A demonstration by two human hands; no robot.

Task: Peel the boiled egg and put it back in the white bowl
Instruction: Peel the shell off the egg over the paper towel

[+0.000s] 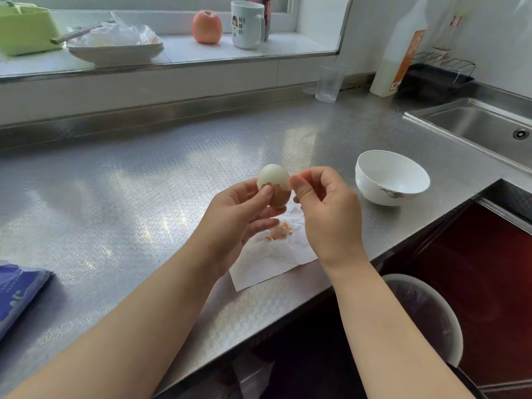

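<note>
I see the steel counter (pixel 121 197) carrying all task items, with a sink (pixel 483 125) set into its far right. A paper towel (pixel 273 260) lies flat at the counter's near edge. The white bowl (pixel 392 177) stands upright to the right of the hands, apart from them; I see nothing inside it. My left hand (pixel 239 217) holds the egg (pixel 275 185) above the paper towel: thumb on the near side, fingers curled beneath and behind. The egg's upper half is bare white; brown shell covers its lower half, inside the grip. My right hand (pixel 325 208) has its thumb and forefinger pinched narrow at the egg's right side, at the shell edge; whether a fragment sits between them I cannot tell. Shell pieces (pixel 280 231) lie in a small heap on the paper towel, below the egg.
</note>
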